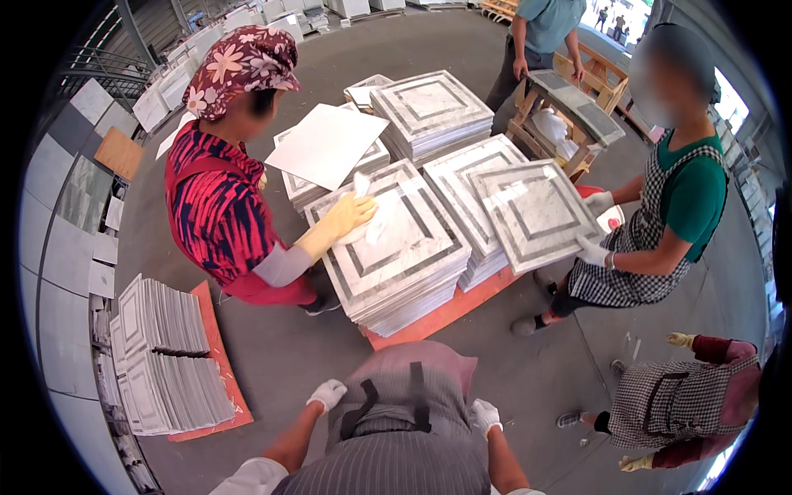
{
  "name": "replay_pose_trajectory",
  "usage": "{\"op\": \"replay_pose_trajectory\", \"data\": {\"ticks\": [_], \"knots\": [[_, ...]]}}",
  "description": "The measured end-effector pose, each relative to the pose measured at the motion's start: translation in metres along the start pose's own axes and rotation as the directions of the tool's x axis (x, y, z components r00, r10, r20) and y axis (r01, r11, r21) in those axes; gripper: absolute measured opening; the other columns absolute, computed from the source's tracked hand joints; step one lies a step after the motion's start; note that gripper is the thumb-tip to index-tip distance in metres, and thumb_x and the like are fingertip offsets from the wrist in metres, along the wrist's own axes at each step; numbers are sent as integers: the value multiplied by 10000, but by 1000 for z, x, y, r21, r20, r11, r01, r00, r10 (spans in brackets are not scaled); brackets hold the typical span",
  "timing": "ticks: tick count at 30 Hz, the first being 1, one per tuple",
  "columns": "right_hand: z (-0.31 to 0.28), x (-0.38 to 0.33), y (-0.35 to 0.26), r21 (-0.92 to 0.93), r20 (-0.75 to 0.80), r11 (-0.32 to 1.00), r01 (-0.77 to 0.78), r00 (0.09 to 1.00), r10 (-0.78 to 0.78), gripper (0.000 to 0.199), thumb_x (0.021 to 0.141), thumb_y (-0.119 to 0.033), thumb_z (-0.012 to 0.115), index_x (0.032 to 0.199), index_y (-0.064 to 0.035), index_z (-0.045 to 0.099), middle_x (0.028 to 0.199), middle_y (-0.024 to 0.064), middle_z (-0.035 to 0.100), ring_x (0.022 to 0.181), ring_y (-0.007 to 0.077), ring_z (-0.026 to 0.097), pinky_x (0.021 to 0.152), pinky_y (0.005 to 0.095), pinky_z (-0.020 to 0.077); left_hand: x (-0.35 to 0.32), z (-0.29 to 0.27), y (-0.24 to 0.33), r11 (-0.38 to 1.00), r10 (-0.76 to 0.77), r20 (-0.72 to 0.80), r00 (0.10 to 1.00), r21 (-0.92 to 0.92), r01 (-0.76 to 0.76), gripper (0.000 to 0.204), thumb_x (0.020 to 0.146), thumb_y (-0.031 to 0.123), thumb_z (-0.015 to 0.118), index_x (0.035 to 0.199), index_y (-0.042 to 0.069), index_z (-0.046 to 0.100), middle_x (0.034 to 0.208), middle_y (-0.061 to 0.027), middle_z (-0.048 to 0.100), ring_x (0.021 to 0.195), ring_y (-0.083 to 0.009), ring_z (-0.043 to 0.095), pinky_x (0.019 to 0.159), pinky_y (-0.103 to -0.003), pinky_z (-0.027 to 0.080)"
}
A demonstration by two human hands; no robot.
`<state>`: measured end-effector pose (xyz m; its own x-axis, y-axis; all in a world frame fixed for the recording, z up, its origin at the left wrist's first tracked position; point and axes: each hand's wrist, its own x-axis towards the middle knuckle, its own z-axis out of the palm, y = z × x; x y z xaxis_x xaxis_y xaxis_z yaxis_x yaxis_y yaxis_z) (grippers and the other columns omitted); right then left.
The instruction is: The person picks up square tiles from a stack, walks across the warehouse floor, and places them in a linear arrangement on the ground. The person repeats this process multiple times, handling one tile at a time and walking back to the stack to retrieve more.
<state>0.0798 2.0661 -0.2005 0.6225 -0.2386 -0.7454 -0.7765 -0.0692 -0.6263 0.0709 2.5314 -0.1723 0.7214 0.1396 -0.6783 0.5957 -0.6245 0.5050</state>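
My left hand, in a white glove, rests by the left side of my striped apron. Its fingers look loose, and nothing shows in it. My right hand, also gloved in white, hangs at the apron's right edge, its fingers partly hidden against the cloth. Ahead of me is a tall stack of framed-pattern marble tiles. A person on the left wipes its top with a white cloth, wearing a yellow glove. On the right, a person in white gloves holds up a similar tile, tilted.
More tile stacks and a white sheet stand behind, on an orange pallet. Tiles lean on another pallet at left. A person in a checked apron stands lower right; another person stands beyond a wooden rack.
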Motion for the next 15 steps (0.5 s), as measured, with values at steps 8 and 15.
{"op": "replay_pose_trajectory", "data": {"ticks": [8,15], "knots": [[34,-7,16,24,71,999,33,997,-35,398,914,-208,593,1230,33,584,1101,96,665,988,167,617,884,291,485,12,-33,-11,999,-3,-44,999,-35,1,386,875,353,551,1099,53,643,1108,-174,645,1083,-317,594,947,-380,443],[66,31,34,149,139,984,98,983,-119,340,906,-189,559,1167,18,626,936,22,659,773,100,593,674,244,476,-11,-20,-22,999,10,-48,999,-38,-12,358,873,352,566,1088,80,655,1102,-151,651,1075,-316,596,941,-379,447]]}}
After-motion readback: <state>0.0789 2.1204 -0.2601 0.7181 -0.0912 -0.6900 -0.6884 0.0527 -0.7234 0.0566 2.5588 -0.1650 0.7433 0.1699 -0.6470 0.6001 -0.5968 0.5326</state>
